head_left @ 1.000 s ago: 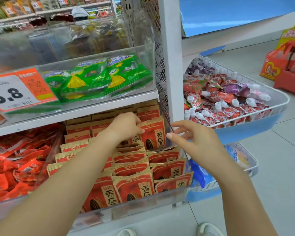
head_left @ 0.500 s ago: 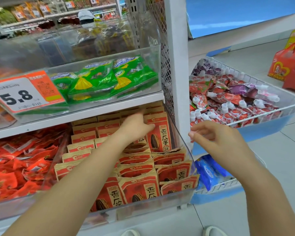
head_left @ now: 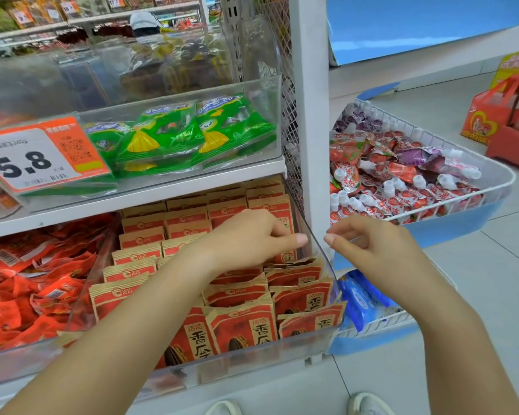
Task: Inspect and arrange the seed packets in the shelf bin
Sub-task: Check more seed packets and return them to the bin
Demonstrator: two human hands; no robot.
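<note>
Seed packets (head_left: 243,324) stand in rows in the clear shelf bin (head_left: 252,366); my left hand (head_left: 246,238) pinches the tall one at the back right, fingers curled on its edge. My right hand (head_left: 369,247) hangs loosely curled, holding nothing, outside the bin's right wall. I should seat that packet upright, label forward, flush with its row.

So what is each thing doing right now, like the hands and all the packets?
left hand: inside the bin, fingers curled on an upright seed packet at the right side
right hand: outside the bin, fingers loosely curled, holding nothing
seed packets: standing in rows, front ones leaning
clear shelf bin: nearly full
green packets: lying flat on the shelf above
price tag: shows 5.8
</note>
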